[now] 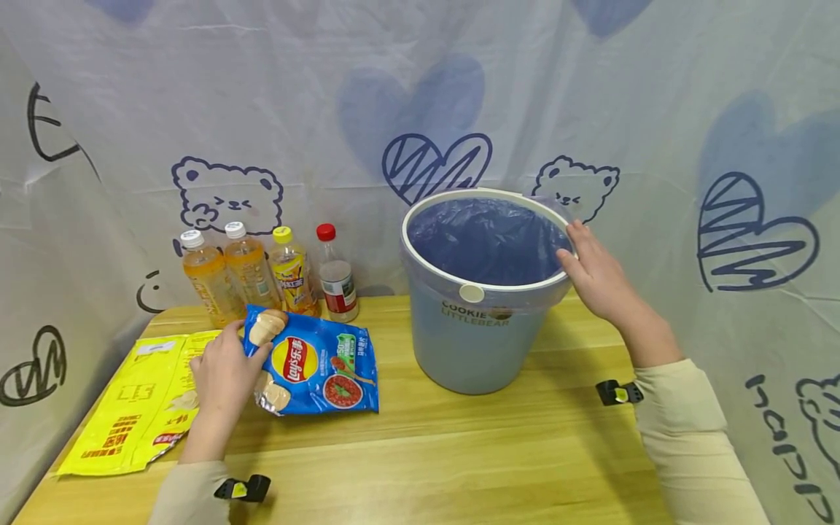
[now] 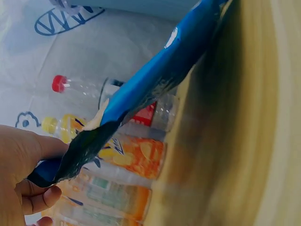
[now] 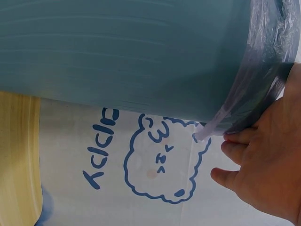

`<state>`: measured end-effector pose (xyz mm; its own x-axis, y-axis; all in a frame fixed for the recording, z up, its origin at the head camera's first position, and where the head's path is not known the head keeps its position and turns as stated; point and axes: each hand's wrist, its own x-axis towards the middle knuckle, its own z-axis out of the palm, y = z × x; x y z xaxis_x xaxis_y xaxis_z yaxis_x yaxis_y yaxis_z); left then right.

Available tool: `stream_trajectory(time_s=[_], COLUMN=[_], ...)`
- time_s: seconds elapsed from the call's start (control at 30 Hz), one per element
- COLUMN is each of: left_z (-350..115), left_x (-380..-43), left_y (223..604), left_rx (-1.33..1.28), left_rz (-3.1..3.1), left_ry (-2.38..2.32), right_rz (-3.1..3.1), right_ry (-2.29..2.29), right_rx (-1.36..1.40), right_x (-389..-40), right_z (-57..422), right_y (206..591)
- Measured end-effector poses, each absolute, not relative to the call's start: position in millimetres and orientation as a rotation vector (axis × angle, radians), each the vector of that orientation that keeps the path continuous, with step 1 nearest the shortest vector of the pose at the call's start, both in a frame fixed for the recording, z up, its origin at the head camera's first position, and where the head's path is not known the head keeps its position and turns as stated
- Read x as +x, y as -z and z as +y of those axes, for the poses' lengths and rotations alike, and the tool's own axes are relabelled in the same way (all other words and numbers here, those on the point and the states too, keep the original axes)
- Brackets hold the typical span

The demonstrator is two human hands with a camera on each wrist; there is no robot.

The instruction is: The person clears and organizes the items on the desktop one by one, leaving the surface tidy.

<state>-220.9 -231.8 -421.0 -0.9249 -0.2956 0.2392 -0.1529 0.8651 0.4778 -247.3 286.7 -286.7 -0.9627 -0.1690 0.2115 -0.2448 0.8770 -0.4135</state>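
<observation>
My left hand (image 1: 226, 372) pinches the left edge of a blue Lay's chip bag (image 1: 328, 397), thumb on one side and fingers on the other. In the left wrist view the bag (image 2: 155, 80) slants above the wooden table, its far end close to the surface. My right hand (image 1: 600, 281) rests at the right rim of a blue-grey trash bin (image 1: 472, 357) lined with a thin plastic bag (image 1: 485, 240). From the right wrist view, that hand's fingers (image 3: 235, 150) lie loosely extended beside the liner's folded edge; the thumb is hidden there.
Behind the chip bag stand several drink bottles, among them a red-capped one (image 1: 337, 284) and a yellow-capped one (image 1: 293, 273). A flattened yellow snack bag (image 1: 125, 408) lies on the table (image 1: 420, 474) at left. A printed white curtain (image 1: 315, 95) encloses the back and sides.
</observation>
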Motion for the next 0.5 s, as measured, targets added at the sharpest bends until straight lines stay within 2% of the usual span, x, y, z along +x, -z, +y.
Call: stream_trajectory(time_s=[0.5], left_z=[-207.3], left_x=[-221.7], left_y=[385.2], left_rx=[0.047], left_rz=[-2.593], left_ry=[0.588], right_rz=[-2.886], right_ry=[-0.673], right_rx=[0.317], right_x=[-247.4], right_z=[287.0], right_y=[285.9])
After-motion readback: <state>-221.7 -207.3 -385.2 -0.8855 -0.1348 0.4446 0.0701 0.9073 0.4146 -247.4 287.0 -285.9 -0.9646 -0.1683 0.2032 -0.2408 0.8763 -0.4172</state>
